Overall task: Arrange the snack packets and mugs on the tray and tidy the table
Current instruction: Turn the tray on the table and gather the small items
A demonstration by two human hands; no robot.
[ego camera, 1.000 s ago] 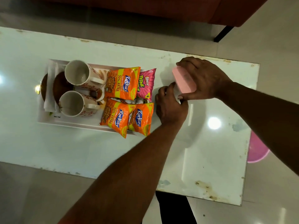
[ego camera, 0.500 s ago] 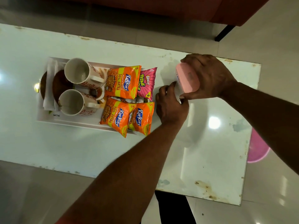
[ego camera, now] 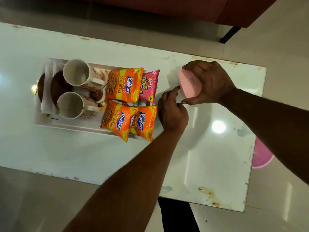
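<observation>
On the white tray (ego camera: 50,124) at the left stand two white patterned mugs, one at the back (ego camera: 78,72) and one at the front (ego camera: 71,104). Three orange Kurkure packets (ego camera: 124,84) (ego camera: 117,118) (ego camera: 144,122) and a pink Bingo packet (ego camera: 149,86) lie on the tray's right half. My right hand (ego camera: 210,81) grips a pink box (ego camera: 189,84) just right of the tray, on the white table (ego camera: 209,156). My left hand (ego camera: 172,111) rests beside the box, its fingers curled and its forefinger touching the box's near corner.
Brown coasters (ego camera: 59,87) and folded white paper (ego camera: 47,97) sit at the tray's left end. A pink round object (ego camera: 261,156) lies on the floor past the table's right edge. A red sofa (ego camera: 184,7) stands behind the table.
My right hand has tilted and shifted the pink box slightly to the right. My left hand has loosened from the box, now only touching it with a fingertip.
</observation>
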